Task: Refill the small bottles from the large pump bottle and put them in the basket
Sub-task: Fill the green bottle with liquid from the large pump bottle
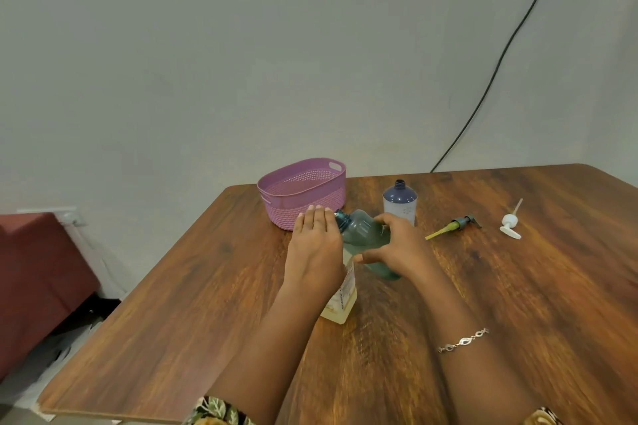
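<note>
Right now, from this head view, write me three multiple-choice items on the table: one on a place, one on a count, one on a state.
1. Where does the purple basket stand?
A. at the table's far left corner
B. at the near right edge
C. on the floor

2. How many loose pump heads lie on the table?
A. none
B. two
C. four

3. How is the teal bottle held?
A. upright and capped
B. lying flat, untouched
C. tilted, uncapped, in the right hand

Answers:
1. A, since the basket sits at the far left corner, beyond the left hand.
2. B, since a dark pump and a white pump lie to the right.
3. C, since its open neck leans left over the pale bottle, near the open blue-topped bottle.
</note>
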`<state>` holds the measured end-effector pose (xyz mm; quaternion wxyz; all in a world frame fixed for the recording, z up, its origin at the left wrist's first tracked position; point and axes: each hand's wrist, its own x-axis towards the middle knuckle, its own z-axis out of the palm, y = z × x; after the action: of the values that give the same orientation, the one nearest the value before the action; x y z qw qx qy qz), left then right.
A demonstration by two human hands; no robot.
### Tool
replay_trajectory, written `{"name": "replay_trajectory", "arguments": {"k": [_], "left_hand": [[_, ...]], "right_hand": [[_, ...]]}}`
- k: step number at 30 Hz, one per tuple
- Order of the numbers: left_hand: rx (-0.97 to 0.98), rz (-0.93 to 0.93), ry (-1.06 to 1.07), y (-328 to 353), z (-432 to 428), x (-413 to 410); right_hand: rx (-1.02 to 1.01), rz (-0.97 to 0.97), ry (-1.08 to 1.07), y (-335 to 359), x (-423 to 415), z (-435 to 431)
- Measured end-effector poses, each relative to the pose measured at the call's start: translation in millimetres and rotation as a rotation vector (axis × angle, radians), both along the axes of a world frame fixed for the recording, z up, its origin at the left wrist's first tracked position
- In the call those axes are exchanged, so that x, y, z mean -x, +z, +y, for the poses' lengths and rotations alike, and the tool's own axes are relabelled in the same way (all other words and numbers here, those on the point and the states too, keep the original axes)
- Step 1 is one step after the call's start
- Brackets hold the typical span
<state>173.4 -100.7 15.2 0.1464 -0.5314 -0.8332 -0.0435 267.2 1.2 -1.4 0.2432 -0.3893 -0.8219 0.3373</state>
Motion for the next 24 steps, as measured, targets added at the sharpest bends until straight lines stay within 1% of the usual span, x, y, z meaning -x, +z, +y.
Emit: {"name": "replay_trajectory", "arguments": {"k": [5,12,16,20,24], "left_hand": [[-0.049,-0.095,-0.061,8.1,-3.0,7.0],[0.05,-0.043,-0.036,0.7,-2.4,4.4],[0.05,-0.052,-0.05,-0.5,-3.9,4.0],[0.013,-0.128,-0.078,10.4,-4.8,8.5],[0.066,-0.084,-0.079,12.5,-3.0,7.7]], "right_hand": [[0.011,0.021,0.006,6.3,-2.3,0.2],[0.023,-0.014,0.009,2.6,-0.9,-3.2],[0.017,-0.02,0.009,3.0,-2.0,-4.7],[-0.002,0.013,0.006,8.3,-3.0,-4.7],[0.017,0.021,0.008,9.0,-1.5,-2.8]]}}
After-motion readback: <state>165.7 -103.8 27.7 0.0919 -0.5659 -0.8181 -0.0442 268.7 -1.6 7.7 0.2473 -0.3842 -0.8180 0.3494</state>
